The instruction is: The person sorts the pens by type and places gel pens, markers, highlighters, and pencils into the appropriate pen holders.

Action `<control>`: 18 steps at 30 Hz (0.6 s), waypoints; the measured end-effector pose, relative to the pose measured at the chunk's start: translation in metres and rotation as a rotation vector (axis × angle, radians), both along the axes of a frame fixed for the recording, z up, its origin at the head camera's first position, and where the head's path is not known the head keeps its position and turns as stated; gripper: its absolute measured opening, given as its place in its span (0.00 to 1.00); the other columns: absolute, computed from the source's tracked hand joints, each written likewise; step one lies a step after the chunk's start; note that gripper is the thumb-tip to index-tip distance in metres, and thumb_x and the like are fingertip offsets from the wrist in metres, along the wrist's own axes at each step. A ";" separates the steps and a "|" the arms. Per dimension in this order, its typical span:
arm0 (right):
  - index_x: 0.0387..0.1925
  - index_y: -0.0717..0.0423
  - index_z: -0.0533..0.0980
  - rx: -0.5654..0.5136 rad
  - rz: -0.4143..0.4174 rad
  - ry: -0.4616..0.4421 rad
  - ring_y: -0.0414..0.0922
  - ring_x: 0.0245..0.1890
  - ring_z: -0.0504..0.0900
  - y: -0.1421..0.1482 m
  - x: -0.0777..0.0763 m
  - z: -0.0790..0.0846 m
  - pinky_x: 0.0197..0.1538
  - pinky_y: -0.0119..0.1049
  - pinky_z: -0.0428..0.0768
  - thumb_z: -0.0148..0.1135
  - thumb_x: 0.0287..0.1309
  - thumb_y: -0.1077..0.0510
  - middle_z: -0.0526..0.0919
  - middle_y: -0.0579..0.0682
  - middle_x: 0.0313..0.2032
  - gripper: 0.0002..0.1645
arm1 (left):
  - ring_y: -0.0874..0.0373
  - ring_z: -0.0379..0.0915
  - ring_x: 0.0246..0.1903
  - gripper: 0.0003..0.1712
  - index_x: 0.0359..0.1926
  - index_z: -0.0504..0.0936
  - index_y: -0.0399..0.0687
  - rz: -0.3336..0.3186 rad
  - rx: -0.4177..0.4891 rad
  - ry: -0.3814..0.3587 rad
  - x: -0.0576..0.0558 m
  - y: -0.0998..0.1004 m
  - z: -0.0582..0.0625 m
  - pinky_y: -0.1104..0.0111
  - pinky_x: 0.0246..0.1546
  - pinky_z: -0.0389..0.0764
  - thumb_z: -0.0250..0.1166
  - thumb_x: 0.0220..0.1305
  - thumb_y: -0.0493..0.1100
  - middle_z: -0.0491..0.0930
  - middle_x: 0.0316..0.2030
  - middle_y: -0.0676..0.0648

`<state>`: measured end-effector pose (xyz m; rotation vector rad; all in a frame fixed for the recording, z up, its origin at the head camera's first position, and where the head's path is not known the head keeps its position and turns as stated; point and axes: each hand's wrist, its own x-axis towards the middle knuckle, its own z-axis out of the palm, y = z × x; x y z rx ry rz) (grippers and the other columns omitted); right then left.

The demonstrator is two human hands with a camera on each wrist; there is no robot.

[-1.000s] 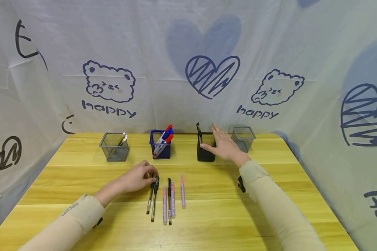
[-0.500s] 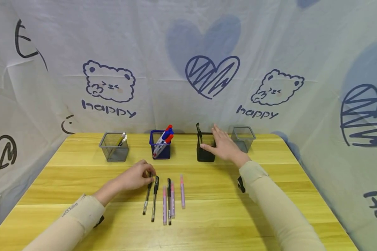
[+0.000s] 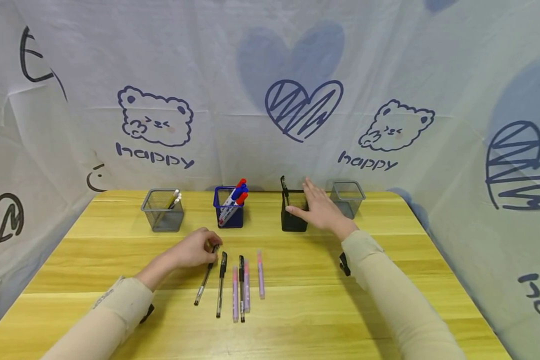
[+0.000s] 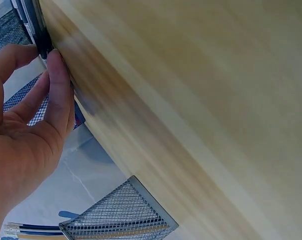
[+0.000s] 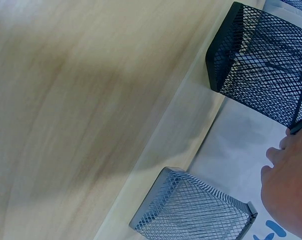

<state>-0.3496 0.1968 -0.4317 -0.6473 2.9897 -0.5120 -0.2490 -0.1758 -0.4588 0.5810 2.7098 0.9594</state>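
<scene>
My left hand (image 3: 192,251) pinches a black-capped gel pen (image 3: 204,281) near its cap end, the pen slanting over the table. In the left wrist view, thumb and fingertip meet on that pen (image 4: 38,27). Just right of it lie another black gel pen (image 3: 221,285), a third black gel pen (image 3: 241,292) and several pink-and-purple highlighters (image 3: 261,280). My right hand (image 3: 324,211) touches the right side of a black mesh pen holder (image 3: 294,223), fingers extended and thumb across its front. One black pen (image 3: 284,185) stands inside that holder.
A grey mesh holder (image 3: 167,225) with white-ended pencils stands at the back left. Beside it, a blue holder (image 3: 234,220) carries red and blue markers. Another grey mesh holder (image 3: 348,207) is right of my right hand. A printed cloth (image 3: 234,90) hangs behind the table.
My left hand has drawn its gel pen leftward, away from the neighbouring black pen, and the pen now slants more. My right hand stays at the black holder.
</scene>
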 end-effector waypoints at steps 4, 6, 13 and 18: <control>0.83 0.61 0.42 -0.002 0.001 -0.007 0.59 0.82 0.41 0.000 0.000 0.000 0.83 0.55 0.40 0.39 0.64 0.14 0.34 0.56 0.84 0.69 | 0.54 0.78 0.40 0.21 0.52 0.84 0.33 0.023 -0.002 -0.001 -0.003 0.001 0.000 0.62 0.43 0.86 0.74 0.57 0.32 0.80 0.43 0.41; 0.83 0.61 0.41 -0.002 -0.001 -0.010 0.59 0.82 0.41 -0.001 0.000 0.001 0.83 0.55 0.40 0.39 0.64 0.14 0.34 0.56 0.84 0.69 | 0.54 0.78 0.39 0.20 0.50 0.84 0.33 0.025 0.002 -0.003 -0.004 0.001 0.001 0.62 0.43 0.85 0.74 0.55 0.31 0.81 0.42 0.42; 0.83 0.60 0.41 0.001 -0.005 -0.015 0.58 0.83 0.40 -0.001 0.000 0.002 0.83 0.54 0.40 0.40 0.64 0.15 0.33 0.55 0.84 0.68 | 0.52 0.79 0.40 0.21 0.49 0.82 0.34 0.026 0.065 -0.047 -0.004 0.002 0.006 0.62 0.43 0.85 0.71 0.52 0.29 0.81 0.42 0.41; 0.83 0.60 0.42 -0.006 -0.003 -0.008 0.58 0.83 0.41 -0.001 0.001 0.001 0.82 0.56 0.41 0.40 0.64 0.15 0.33 0.55 0.84 0.68 | 0.53 0.79 0.40 0.22 0.52 0.80 0.32 0.044 0.141 -0.076 -0.001 0.003 0.011 0.65 0.40 0.84 0.68 0.55 0.27 0.80 0.45 0.39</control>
